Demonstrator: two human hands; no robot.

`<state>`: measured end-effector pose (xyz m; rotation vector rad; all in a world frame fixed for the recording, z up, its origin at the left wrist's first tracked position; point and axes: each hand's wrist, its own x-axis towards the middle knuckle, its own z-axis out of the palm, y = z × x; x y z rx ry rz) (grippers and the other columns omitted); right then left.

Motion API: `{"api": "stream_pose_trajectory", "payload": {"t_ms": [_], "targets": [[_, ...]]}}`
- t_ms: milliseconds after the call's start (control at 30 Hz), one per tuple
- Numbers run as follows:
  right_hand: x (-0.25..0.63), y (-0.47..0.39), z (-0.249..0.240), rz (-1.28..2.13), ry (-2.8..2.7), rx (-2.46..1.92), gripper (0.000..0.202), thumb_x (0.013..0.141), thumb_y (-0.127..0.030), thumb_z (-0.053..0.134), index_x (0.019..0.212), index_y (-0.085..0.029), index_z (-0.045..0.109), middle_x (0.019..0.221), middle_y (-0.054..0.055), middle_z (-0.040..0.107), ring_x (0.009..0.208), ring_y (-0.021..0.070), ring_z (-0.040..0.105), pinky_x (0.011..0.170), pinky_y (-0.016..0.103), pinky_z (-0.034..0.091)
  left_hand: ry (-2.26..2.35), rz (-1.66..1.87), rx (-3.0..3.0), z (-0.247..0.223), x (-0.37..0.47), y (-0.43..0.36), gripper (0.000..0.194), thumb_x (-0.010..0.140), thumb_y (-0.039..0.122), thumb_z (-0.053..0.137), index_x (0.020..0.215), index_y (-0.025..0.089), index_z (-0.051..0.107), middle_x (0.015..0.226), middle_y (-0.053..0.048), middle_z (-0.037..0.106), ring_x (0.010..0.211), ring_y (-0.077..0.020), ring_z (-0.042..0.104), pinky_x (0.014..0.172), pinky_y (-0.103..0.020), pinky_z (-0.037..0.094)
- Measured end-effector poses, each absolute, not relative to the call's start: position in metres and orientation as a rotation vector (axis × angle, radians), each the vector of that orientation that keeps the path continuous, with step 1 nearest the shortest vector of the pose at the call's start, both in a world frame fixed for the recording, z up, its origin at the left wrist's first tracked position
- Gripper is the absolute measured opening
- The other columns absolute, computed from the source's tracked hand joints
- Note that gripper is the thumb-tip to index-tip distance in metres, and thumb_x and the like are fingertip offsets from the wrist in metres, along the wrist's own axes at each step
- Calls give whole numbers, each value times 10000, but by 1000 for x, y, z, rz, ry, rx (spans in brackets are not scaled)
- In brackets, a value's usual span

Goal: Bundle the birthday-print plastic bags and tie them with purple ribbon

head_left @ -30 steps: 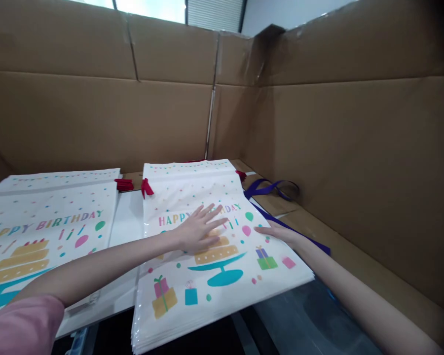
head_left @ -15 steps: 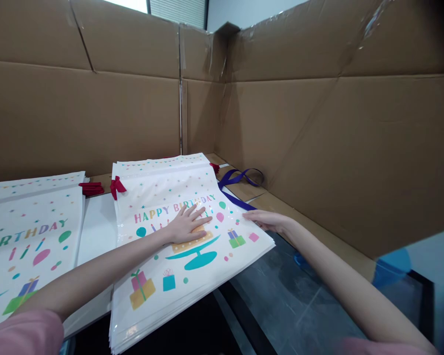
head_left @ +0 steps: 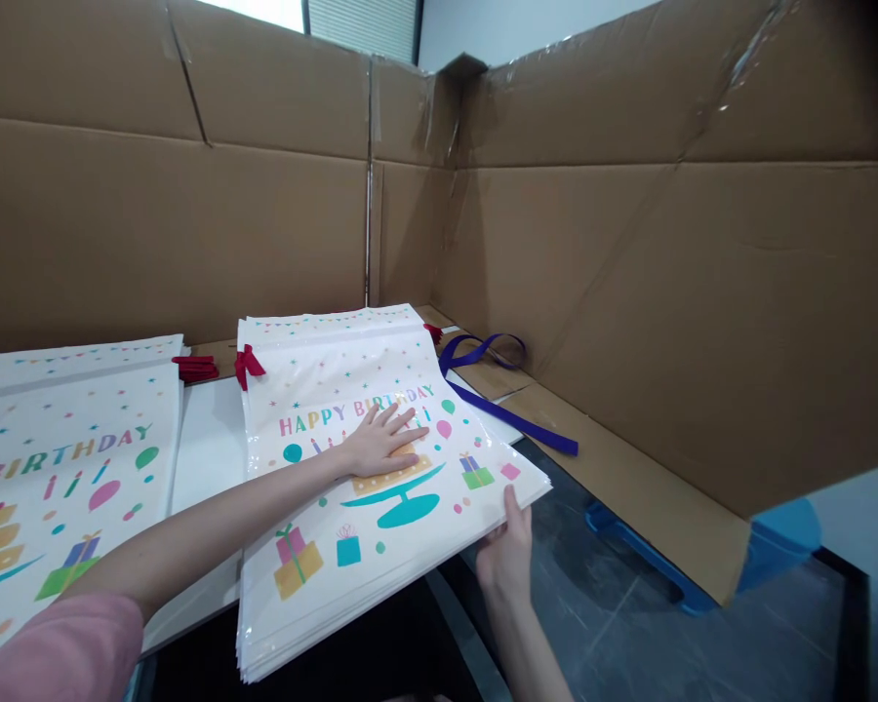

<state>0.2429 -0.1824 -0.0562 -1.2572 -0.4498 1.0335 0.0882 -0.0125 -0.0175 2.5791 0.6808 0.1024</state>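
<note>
A stack of white Happy Birthday bags (head_left: 337,370), printed with a cake, balloons and presents, lies before me and juts past the table's near edge. Its sides carry red ribbon ties (head_left: 249,367). My left hand (head_left: 384,441) rests flat on the printed cake, fingers spread. At the stack's near right corner my right hand (head_left: 508,551) has its thumb on top and its other fingers underneath, hidden; how many bags it grips I cannot tell. A purple ribbon (head_left: 531,425) trails from beside the stack's right edge.
A second stack of birthday bags (head_left: 73,419) lies to the left on the white tabletop (head_left: 206,439), with red ribbon (head_left: 196,368) at its side. Tall cardboard walls (head_left: 278,224) enclose the back and right. A blue plastic stool (head_left: 633,551) stands on the floor below right.
My right hand has moved from the stack's right edge down to its near right corner and taken hold there. My left hand stays flat on the bags. The purple ribbon's end is now uncovered.
</note>
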Motion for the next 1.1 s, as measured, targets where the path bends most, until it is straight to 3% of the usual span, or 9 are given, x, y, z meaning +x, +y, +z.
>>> {"api": "stream_pose_trajectory", "payload": {"t_ms": [100, 200, 367, 500, 600, 700, 867, 1100], "targets": [[205, -171, -58, 644, -179, -1194, 849, 738, -533, 572, 1424, -256, 157, 1368, 59, 334, 1181, 162, 487, 878, 254, 529, 673, 22, 2674, -17, 88, -12, 623, 816, 702, 156, 1387, 452, 167, 1485, 66, -13, 1408, -281, -83, 1118, -576, -70], [188, -162, -59, 525, -56, -1213, 835, 680, -464, 640, 1381, -192, 276, 1289, 88, 428, 1054, 134, 558, 765, 191, 540, 677, -19, 2703, -16, 88, -11, 637, 813, 707, 108, 1396, 452, 122, 1485, 60, -43, 1405, -290, -87, 1118, -578, -69], [195, -159, -57, 592, 40, -1174, 873, 627, -414, 670, 1386, -214, 288, 1265, 77, 455, 991, 147, 580, 719, 235, 542, 681, -24, 2690, -15, 89, -14, 642, 811, 708, 87, 1399, 450, 113, 1484, 56, -56, 1400, -310, -91, 1104, -600, -77], [204, -165, -58, 902, 64, -1097, 852, 656, -466, 633, 1397, -182, 324, 1220, 81, 492, 1023, 167, 572, 879, 320, 511, 684, 0, 2672, -16, 92, -18, 633, 812, 706, 74, 1396, 461, 99, 1482, 64, -71, 1399, -303, -110, 1111, -595, -74], [209, -167, -60, 1057, 38, -1077, 818, 722, -515, 553, 1396, -105, 337, 1147, 96, 540, 1051, 148, 559, 1010, 310, 439, 676, 5, 2668, -17, 93, -20, 642, 809, 709, 69, 1398, 455, 105, 1484, 60, -65, 1399, -304, -114, 1107, -603, -77], [210, -166, -60, 1060, -11, -1069, 793, 742, -506, 530, 1384, -73, 359, 1115, 106, 557, 1062, 147, 553, 1034, 300, 416, 670, 9, 2661, -18, 93, -18, 646, 809, 708, 70, 1400, 449, 110, 1486, 48, -58, 1397, -315, -111, 1093, -618, -84], [205, -155, -55, 996, 127, -1115, 770, 729, -443, 531, 1403, -122, 339, 1197, 96, 509, 990, 163, 581, 900, 311, 494, 665, 27, 2657, -19, 91, -11, 645, 810, 710, 100, 1398, 446, 126, 1488, 32, -40, 1395, -329, -89, 1089, -623, -69], [202, -153, -65, 757, 117, -1332, 791, 662, -436, 608, 1360, -124, 404, 1231, 92, 484, 933, 141, 590, 694, 212, 525, 662, 44, 2629, -18, 89, -7, 667, 809, 713, 130, 1400, 411, 191, 1490, 15, 9, 1400, -318, -70, 1114, -592, -60]]}}
